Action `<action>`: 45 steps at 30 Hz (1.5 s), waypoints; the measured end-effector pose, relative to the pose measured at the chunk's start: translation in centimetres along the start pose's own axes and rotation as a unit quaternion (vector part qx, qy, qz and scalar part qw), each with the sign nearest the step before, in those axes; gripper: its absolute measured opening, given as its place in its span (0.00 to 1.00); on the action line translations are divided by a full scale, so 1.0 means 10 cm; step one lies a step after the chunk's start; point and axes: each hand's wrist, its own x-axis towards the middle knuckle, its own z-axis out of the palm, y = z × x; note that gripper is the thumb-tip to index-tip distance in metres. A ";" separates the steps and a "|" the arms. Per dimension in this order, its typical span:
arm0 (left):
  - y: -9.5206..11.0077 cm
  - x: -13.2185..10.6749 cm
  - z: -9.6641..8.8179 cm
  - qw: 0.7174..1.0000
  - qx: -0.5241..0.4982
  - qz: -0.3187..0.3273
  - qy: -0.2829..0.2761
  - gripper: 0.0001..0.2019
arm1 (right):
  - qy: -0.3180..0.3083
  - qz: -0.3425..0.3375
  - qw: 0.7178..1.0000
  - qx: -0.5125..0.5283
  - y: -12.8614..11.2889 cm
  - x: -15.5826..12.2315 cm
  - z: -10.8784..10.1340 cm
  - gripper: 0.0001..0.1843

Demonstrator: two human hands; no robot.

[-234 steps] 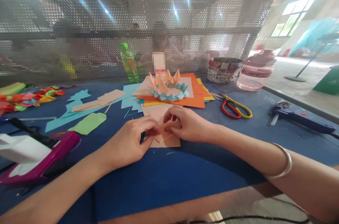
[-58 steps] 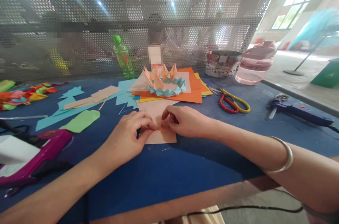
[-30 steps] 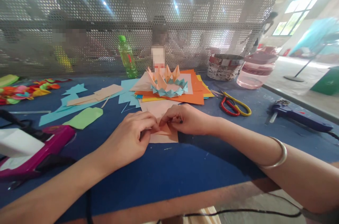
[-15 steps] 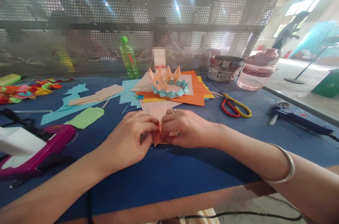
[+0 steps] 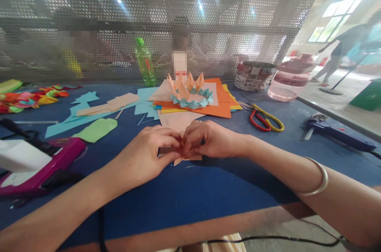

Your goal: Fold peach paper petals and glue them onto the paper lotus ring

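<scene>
My left hand (image 5: pixel 157 147) and my right hand (image 5: pixel 205 137) meet near the front of the table, fingertips almost touching. Between them they pinch a small folded piece of peach paper (image 5: pixel 177 161), mostly covered by the fingers. Both hands are closed on it. Under and behind the fingers lies a peach paper sheet (image 5: pixel 175 118). Just beyond stands a folded paper ring (image 5: pixel 193 102) with light-blue points below and upright peach points above, resting on orange paper sheets (image 5: pixel 223 109).
Red-and-yellow-handled scissors (image 5: pixel 264 119) and a blue glue gun (image 5: pixel 339 135) lie to the right. Behind are a woven container (image 5: pixel 254 76), pink bottle (image 5: pixel 290 79) and green bottle (image 5: pixel 145 63). Leftward are green paper (image 5: pixel 97 129) and a magenta power strip (image 5: pixel 64 152). A person (image 5: pixel 342 51) stands far right.
My fingers have shifted on the peach paper, the right hand turning slightly over and the left thumb straightening. The person in the background has moved right.
</scene>
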 end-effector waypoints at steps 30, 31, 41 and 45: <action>0.09 -0.02 -0.18 0.994 -0.022 -0.051 -0.099 0.06 | 0.029 0.163 0.985 -0.040 -0.16 0.04 0.14 0.06; 0.10 -0.02 -0.19 0.994 -0.019 -0.047 -0.097 0.07 | 0.029 0.167 0.985 -0.043 -0.16 0.05 0.14 0.06; 0.09 0.00 -0.14 0.991 -0.073 -0.082 -0.071 0.10 | 0.035 0.178 0.983 -0.029 -0.18 0.05 0.15 0.05; 0.07 0.00 -0.10 0.990 -0.078 -0.090 -0.074 0.08 | 0.030 0.185 0.982 -0.038 -0.19 0.05 0.15 0.05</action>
